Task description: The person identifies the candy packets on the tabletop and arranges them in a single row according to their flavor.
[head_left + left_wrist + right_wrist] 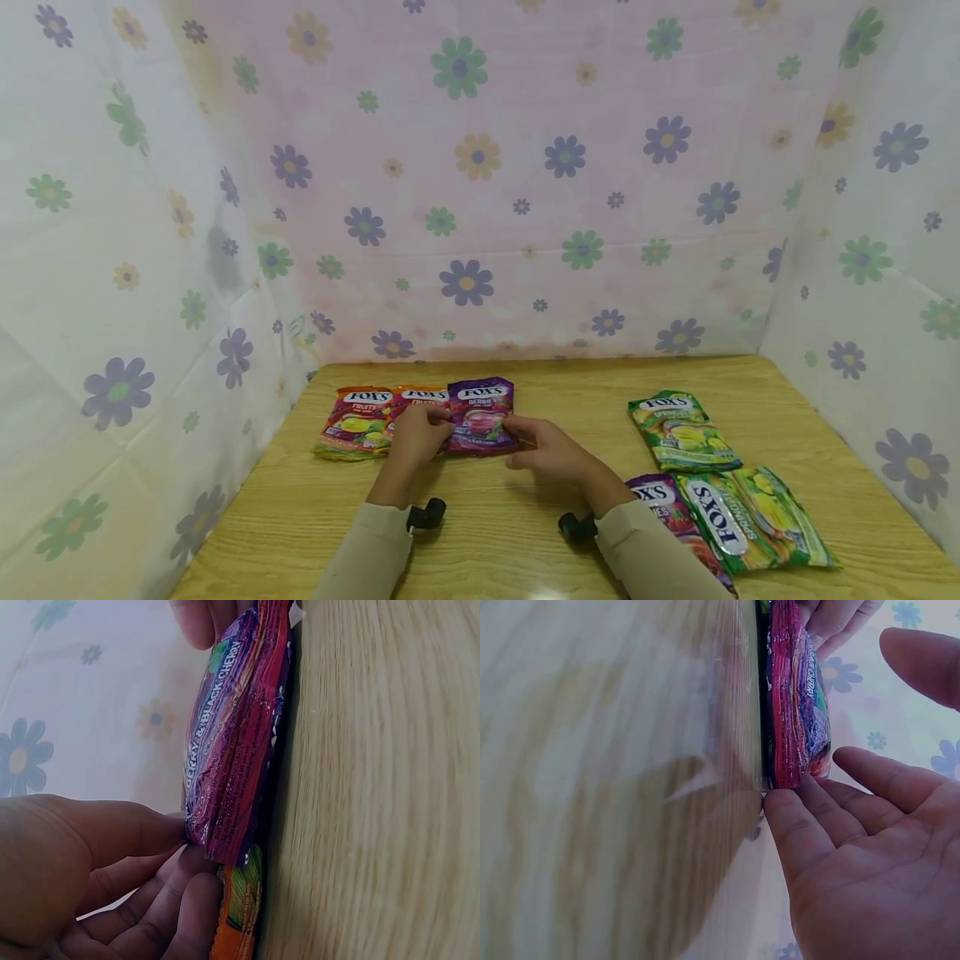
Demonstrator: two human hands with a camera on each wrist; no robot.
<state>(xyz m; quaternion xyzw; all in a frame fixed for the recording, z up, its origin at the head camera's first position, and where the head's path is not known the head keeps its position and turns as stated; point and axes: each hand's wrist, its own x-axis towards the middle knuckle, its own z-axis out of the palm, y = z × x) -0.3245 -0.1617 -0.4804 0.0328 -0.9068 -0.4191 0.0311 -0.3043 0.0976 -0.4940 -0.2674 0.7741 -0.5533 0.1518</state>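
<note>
A purple Fox's Berries candy bag [481, 421] lies flat at the back of the table, at the right end of a row. My left hand [418, 435] pinches its left edge between thumb [142, 827] and fingers. My right hand [553, 450] is at the bag's other side, its straight fingers [799, 825] touching the edge and its thumb held away. Left of the purple bag lie two orange Fox's Fruits candy bags, one at the far end [360, 423] and one in the middle [420, 395], partly hidden behind my left hand.
On the right of the wooden table [487, 533] lie a green Fox's bag [686, 433], a second green bag [757, 518] turned sideways, and another purple bag [663, 496] partly behind my right sleeve. Flowered cloth [525, 250] walls the back and both sides.
</note>
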